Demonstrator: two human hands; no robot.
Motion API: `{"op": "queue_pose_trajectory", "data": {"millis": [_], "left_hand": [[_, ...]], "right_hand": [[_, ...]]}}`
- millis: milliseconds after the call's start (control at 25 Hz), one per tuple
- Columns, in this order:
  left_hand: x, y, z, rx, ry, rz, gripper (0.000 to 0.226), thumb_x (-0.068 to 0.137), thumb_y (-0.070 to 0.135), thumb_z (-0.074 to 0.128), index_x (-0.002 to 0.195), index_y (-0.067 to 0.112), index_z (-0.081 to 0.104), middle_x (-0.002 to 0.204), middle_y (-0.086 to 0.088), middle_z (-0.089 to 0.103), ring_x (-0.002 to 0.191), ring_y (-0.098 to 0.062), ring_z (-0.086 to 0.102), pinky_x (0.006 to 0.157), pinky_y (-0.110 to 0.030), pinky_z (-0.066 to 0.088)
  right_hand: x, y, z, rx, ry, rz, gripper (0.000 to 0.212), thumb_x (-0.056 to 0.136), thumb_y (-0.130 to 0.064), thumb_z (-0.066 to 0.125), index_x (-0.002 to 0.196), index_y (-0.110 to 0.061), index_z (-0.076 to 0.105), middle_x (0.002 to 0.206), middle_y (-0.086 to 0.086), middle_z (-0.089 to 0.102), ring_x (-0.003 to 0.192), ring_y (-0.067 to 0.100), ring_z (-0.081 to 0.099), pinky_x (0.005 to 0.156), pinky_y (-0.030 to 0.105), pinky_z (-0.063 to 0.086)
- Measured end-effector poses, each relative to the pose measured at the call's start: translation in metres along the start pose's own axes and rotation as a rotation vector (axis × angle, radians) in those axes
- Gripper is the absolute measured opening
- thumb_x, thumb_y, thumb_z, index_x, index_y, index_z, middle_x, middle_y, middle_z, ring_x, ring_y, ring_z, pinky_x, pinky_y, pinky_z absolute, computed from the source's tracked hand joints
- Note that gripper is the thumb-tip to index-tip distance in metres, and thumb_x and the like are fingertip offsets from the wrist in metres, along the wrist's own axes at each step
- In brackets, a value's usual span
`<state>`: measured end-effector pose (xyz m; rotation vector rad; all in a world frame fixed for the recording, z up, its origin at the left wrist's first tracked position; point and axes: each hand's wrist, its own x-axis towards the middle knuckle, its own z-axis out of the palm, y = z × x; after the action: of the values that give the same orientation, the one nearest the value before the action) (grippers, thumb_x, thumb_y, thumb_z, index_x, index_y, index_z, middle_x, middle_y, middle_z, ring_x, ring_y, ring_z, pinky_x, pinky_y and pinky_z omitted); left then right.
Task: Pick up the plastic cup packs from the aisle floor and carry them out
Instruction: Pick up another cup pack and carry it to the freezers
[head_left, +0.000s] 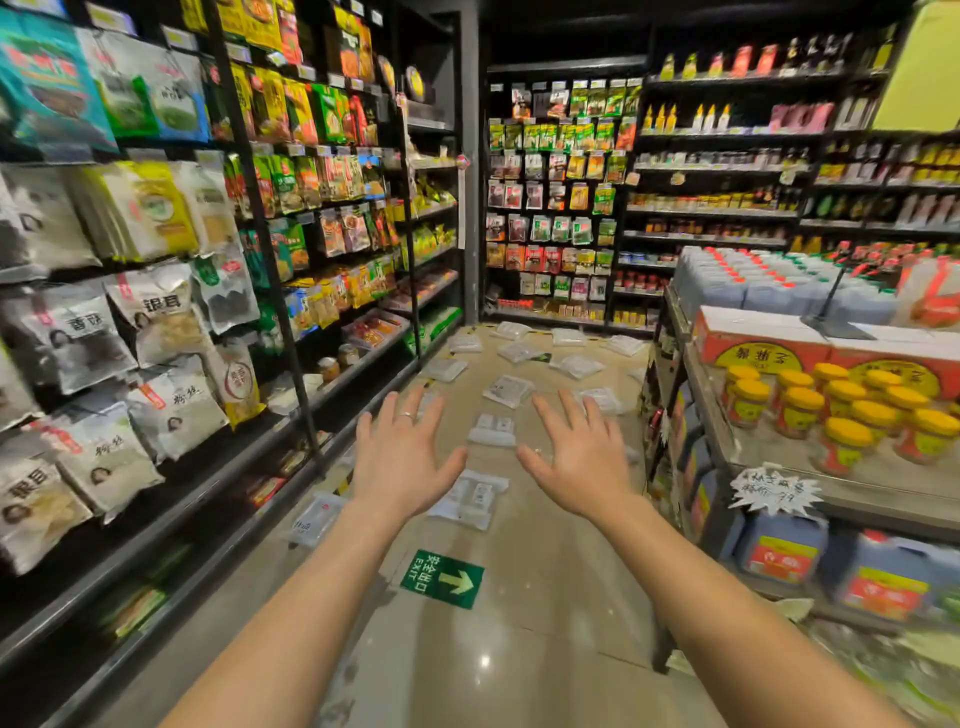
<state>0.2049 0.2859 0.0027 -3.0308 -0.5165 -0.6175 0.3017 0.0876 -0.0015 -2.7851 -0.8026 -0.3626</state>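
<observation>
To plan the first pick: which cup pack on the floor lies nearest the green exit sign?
The cup pack just beyond the exit sign, in mid-aisle; the others lie farther up the aisle or against the left shelf.

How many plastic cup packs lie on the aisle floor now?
13, at least, packs: one at the left shelf base, at; two nearest, mid-aisle; three farther; seven near the end shelves. The left hand and right hand may hide more.

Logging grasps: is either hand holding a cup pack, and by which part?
Nothing is held: left hand and right hand are open, fingers spread, above the cup packs.
</observation>
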Motion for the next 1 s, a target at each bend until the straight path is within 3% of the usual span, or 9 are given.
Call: {"op": "queue_pose_trajectory", "data": {"millis": [440, 720, 1000], "left_hand": [[0.159, -0.043, 0.094, -0.048, -0.07, -0.027, 0.076, 0.091, 0.066, 0.039, 0.155, 0.033, 0.014, 0.164, -0.001, 0.01, 0.151, -0.027, 0.007, 0.119, -0.053, 0.011], [0.288, -0.132, 0.161, -0.036, -0.002, 0.037, 0.074, 0.088, 0.068, 0.04, 0.152, 0.033, 0.027, 0.161, -0.001, 0.025, 0.148, -0.027, 0.02, 0.116, -0.054, 0.019], [0.41, -0.21, 0.212, -0.046, -0.077, 0.104, 0.074, 0.09, 0.068, 0.036, 0.153, 0.034, 0.02, 0.162, -0.001, 0.019, 0.15, -0.028, 0.013, 0.117, -0.054, 0.016]], "right_hand": [[0.172, 0.007, 0.08, 0.021, -0.046, 0.002, 0.071, 0.095, -0.066, 0.03, 0.155, -0.037, 0.006, 0.165, 0.002, 0.001, 0.15, 0.029, 0.001, 0.119, 0.048, 0.008], [0.311, -0.044, 0.139, 0.038, -0.048, 0.077, 0.071, 0.095, -0.064, 0.031, 0.155, -0.036, 0.006, 0.165, 0.002, 0.002, 0.15, 0.029, -0.001, 0.119, 0.048, 0.008], [0.432, -0.085, 0.197, 0.009, -0.074, 0.17, 0.072, 0.095, -0.066, 0.031, 0.155, -0.035, 0.007, 0.165, 0.002, 0.003, 0.15, 0.029, 0.001, 0.119, 0.047, 0.01]]}}
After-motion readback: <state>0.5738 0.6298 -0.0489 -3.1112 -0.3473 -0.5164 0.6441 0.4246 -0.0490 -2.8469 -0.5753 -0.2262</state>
